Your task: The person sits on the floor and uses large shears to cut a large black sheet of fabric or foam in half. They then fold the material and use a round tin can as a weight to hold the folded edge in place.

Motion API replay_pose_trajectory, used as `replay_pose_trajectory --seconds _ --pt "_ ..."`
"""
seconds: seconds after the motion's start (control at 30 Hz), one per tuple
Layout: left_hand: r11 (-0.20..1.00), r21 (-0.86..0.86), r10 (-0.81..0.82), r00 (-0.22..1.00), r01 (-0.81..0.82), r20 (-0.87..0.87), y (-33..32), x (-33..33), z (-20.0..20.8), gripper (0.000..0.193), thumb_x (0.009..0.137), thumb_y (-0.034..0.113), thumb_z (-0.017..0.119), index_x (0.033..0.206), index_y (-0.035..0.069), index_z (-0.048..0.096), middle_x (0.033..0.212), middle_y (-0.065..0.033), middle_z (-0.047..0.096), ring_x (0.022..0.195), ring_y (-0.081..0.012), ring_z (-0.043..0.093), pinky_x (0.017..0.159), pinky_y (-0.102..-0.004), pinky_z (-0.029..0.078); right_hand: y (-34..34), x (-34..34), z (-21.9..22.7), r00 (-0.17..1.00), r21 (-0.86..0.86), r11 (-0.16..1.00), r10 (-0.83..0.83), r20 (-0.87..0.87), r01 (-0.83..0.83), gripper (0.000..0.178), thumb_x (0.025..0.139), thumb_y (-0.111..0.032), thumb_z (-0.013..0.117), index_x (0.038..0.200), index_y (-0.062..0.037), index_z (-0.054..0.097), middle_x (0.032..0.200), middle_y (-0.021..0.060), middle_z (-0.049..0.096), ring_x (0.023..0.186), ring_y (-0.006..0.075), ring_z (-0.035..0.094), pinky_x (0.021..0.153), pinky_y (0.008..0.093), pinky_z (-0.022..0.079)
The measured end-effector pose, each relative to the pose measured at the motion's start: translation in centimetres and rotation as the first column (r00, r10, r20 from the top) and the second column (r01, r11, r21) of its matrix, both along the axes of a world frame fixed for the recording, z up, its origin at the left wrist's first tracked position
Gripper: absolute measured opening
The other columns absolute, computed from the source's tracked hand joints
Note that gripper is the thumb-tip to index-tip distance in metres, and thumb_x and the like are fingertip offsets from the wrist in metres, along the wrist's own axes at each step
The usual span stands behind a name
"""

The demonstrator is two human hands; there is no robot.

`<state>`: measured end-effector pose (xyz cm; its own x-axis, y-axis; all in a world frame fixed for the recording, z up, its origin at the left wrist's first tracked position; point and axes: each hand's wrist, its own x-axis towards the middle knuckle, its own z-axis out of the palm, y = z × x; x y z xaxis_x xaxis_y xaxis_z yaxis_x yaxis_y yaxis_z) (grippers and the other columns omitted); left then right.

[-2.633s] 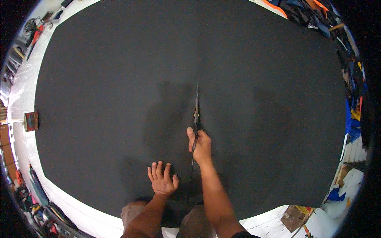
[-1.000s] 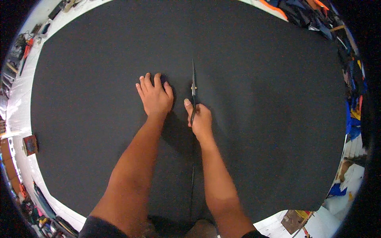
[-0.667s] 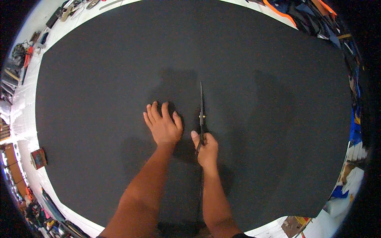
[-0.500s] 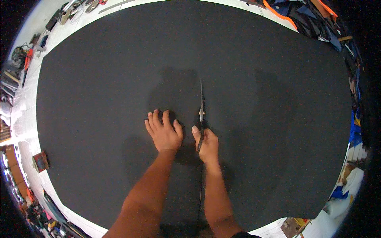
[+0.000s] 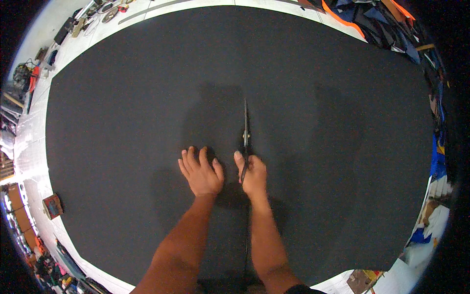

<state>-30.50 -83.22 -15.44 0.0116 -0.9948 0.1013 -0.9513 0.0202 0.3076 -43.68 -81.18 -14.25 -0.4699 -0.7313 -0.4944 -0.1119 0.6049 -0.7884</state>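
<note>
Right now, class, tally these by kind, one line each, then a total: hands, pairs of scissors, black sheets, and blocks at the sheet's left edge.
Hands: 2 (left hand, right hand)
Scissors: 1 pair
Black sheet: 1
Block: 1
Total: 5

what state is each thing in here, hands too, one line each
large black flat sheet: spread out, thin dark slit line running between the forearms
long metal scissors with dark handles: held, pointing away; blade opening unclear
right hand: closed around the scissors' handles
left hand: palm down on the sheet, fingers spread, empty
dark heap with orange edging: crumpled
</note>
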Motion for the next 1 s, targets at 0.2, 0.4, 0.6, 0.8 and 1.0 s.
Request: replay_pose_trajectory --seconds 0.2,0.4,0.6,0.8,1.0 --pt "1.000 0.012 0.016 1.000 -0.016 -0.009 -0.4 -0.2 0.0 0.046 0.089 0.031 0.052 0.129 0.009 0.054 0.141 -0.0231 0.043 0.141 -0.0434 0.029 0.118 -0.0582 0.015 -8.6 -2.0 1.5 1.000 -0.042 0.999 -0.003 0.013 0.003 0.053 0.088 -0.052 0.070 0.064 -0.0081 0.051 0.054 0.0004 0.050 0.044 0.0113 0.046 0.045 0.0274 0.037" --pt "0.999 0.044 0.011 1.000 -0.012 0.005 -0.7 -0.4 0.3 0.046 0.091 0.030 0.053 0.130 0.006 0.051 0.143 -0.0248 0.040 0.141 -0.0444 0.028 0.118 -0.0580 0.015 -9.3 -2.7 1.0 0.995 -0.074 0.997 0.006 0.096 0.001 0.052 0.087 -0.051 0.072 0.066 -0.0083 0.051 0.054 0.0006 0.049 0.044 0.0113 0.047 0.045 0.0273 0.037" --pt "0.999 0.041 0.002 1.000 -0.003 0.028 -0.3 0.3 -0.2 0.047 0.091 0.032 0.053 0.131 0.006 0.051 0.144 -0.0245 0.039 0.141 -0.0446 0.028 0.118 -0.0592 0.015 -13.6 -3.8 3.8 0.981 -0.081 0.995 0.079 0.176 -0.066 0.055 0.087 -0.058 0.068 0.069 -0.0084 0.053 0.055 0.0009 0.049 0.044 0.0119 0.046 0.044 0.0292 0.037" --pt "0.998 0.058 0.017 1.000 -0.017 -0.003 -0.3 -0.1 -0.2 0.045 0.087 0.030 0.056 0.127 0.009 0.056 0.142 -0.0234 0.041 0.142 -0.0430 0.026 0.118 -0.0587 0.015 -16.5 -4.7 1.4 0.994 -0.118 0.993 0.040 0.104 -0.028 0.052 0.088 -0.055 0.069 0.069 -0.0090 0.053 0.055 0.0001 0.049 0.044 0.0115 0.046 0.044 0.0286 0.036" --pt "0.998 0.061 0.010 1.000 -0.010 0.000 -0.1 0.1 0.0 0.046 0.087 0.031 0.056 0.127 0.008 0.056 0.141 -0.0234 0.042 0.141 -0.0441 0.027 0.118 -0.0592 0.015 -18.3 -5.2 0.7 0.995 -0.084 0.995 0.065 0.074 -0.059 0.054 0.087 -0.057 0.069 0.070 -0.0087 0.053 0.056 0.0003 0.049 0.046 0.0122 0.047 0.045 0.0293 0.038"
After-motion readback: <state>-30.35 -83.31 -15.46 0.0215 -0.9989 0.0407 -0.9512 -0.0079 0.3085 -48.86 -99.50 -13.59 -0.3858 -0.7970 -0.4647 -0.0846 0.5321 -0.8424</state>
